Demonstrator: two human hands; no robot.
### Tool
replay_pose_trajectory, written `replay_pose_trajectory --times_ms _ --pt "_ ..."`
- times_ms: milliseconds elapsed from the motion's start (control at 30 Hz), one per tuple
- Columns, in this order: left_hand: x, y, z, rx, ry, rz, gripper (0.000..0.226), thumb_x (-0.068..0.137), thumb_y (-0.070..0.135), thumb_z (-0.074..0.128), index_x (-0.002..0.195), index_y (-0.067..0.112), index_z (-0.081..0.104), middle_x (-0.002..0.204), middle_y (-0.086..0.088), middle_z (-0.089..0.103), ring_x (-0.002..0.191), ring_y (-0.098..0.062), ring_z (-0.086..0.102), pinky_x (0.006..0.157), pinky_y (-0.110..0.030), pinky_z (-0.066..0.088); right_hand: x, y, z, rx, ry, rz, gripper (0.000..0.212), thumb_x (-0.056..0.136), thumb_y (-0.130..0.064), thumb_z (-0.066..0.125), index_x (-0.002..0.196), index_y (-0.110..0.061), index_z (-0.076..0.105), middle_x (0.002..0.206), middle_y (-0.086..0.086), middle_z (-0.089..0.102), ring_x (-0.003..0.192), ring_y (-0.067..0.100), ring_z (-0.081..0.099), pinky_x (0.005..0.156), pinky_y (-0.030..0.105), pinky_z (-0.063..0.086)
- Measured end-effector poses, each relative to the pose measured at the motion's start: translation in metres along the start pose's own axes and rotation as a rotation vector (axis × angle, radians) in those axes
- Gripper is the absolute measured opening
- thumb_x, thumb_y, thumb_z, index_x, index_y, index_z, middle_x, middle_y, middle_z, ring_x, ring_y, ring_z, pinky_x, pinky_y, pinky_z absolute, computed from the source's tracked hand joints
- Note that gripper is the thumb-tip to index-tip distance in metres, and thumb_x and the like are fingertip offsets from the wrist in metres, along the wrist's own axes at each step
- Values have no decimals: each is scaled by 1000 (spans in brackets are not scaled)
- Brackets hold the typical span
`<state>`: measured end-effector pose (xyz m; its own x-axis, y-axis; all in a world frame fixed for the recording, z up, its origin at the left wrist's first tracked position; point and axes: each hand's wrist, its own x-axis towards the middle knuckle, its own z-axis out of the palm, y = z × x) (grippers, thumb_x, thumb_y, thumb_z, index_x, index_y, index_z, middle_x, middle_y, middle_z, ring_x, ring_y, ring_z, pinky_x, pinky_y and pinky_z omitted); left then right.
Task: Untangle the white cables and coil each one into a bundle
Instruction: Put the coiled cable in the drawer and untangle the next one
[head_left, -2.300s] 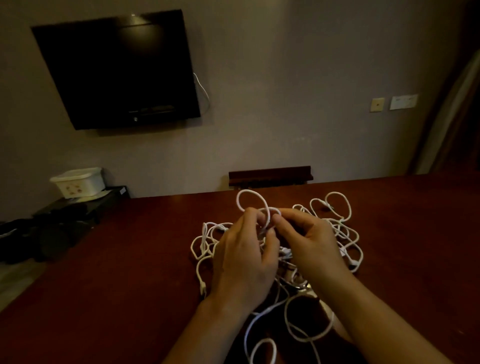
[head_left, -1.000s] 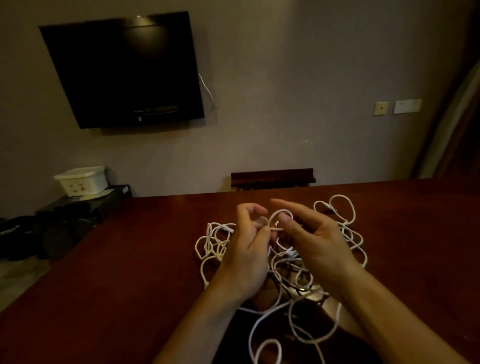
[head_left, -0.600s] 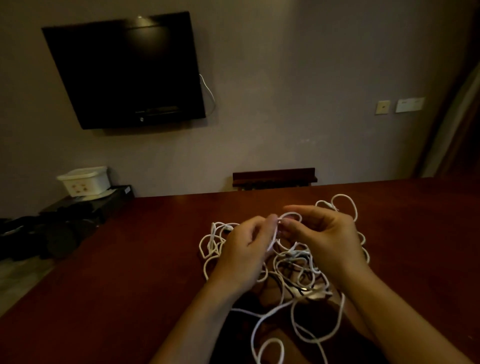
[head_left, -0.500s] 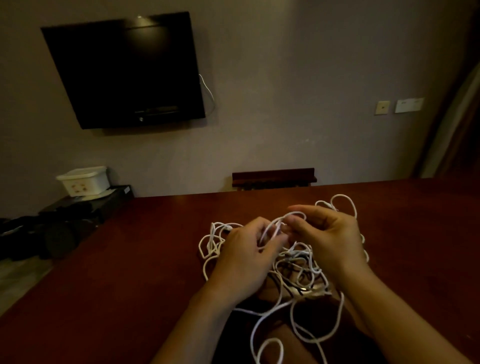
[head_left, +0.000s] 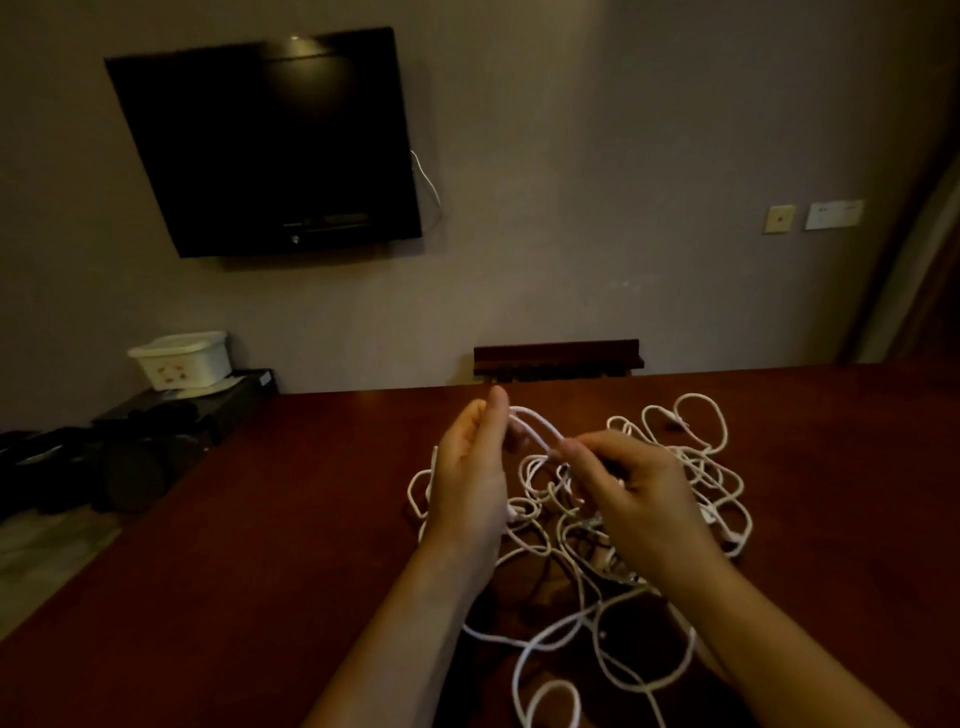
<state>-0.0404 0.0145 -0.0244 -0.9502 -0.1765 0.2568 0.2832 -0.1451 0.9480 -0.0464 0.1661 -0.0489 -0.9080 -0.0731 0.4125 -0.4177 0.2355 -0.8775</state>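
Observation:
A tangle of white cables (head_left: 691, 467) lies in loose loops on the dark red table (head_left: 260, 545), spreading from the middle to the right and toward me. My left hand (head_left: 470, 478) is raised above the pile's left side, its fingertips pinching one end of a short arched strand (head_left: 535, 423). My right hand (head_left: 631, 493) pinches the other end of that strand just above the pile. The cables under both hands are hidden.
A chair back (head_left: 558, 356) stands against the table's far edge. A dark wall-mounted TV (head_left: 270, 140) hangs at the upper left. A white lidded box (head_left: 179, 358) sits on a low black stand at the left, off the table.
My hands have drawn apart, the left one rising and moving left. A strand is now stretched in an arch between them. The pile has shifted slightly.

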Motion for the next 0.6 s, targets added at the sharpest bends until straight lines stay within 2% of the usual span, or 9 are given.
replay_pose_trajectory --times_ms 67,133,200,267,333,400,500,567,600 --pt "1 2 -1 -183 -20 -64 38 91 53 60 83 16 64 84 -7 66 86 -24 63 86 -42 51 -3 -3 8 56 -69 -14 18 97 -36 60 94 -34 78 79 -3 71 71 17 65 62 31 54" --pt "-1 6 0 -303 -46 -99 32 82 45 72 81 15 62 81 -6 66 81 -19 65 80 -36 53 -4 -7 14 143 -81 -25 21 99 -35 59 93 -32 79 76 -1 71 69 16 64 61 32 52" --pt "-2 5 2 -316 -46 -121 34 74 37 85 84 14 61 84 -5 71 86 -18 69 83 -36 56 -5 -11 19 209 -79 -21 23 103 -27 58 95 -28 79 76 -6 72 69 7 65 60 24 50" --pt "-3 2 4 -254 -32 -128 44 73 31 91 98 10 63 93 -9 73 92 -22 71 88 -40 58 -7 -14 22 239 -104 3 24 105 -22 55 101 -23 78 82 -7 75 75 5 69 63 23 55" --pt "-6 1 8 -181 -34 -126 39 84 27 84 110 7 64 96 -7 75 90 -19 72 83 -36 59 -8 -13 23 246 -131 18 25 106 -20 52 109 -24 76 98 -5 78 93 10 75 75 28 61" --pt "-9 4 11 -110 -50 -135 23 102 28 65 109 8 70 96 -1 79 89 -14 75 78 -31 59 -8 -14 22 248 -144 19 26 107 -20 51 111 -23 76 101 -6 78 97 10 75 75 25 60" --pt "-11 7 10 -77 -87 -154 43 112 32 43 88 15 75 102 -1 81 96 -17 77 86 -39 61 -11 -18 22 259 -135 7 29 108 -25 48 111 -20 77 97 -2 78 92 11 74 73 24 57" --pt "-10 8 7 -139 -55 -146 53 113 36 40 71 18 66 102 -6 81 94 -21 76 91 -44 58 -12 -15 20 107 -20 -58 26 107 -30 49 105 -25 74 86 -4 73 77 7 69 64 22 53" --pt "-8 8 5 -165 -33 -141 53 111 41 43 67 18 61 98 -8 80 91 -22 75 91 -45 57 -12 -13 19 29 21 -74 22 107 -32 49 105 -29 71 88 -7 71 77 6 67 64 22 52"
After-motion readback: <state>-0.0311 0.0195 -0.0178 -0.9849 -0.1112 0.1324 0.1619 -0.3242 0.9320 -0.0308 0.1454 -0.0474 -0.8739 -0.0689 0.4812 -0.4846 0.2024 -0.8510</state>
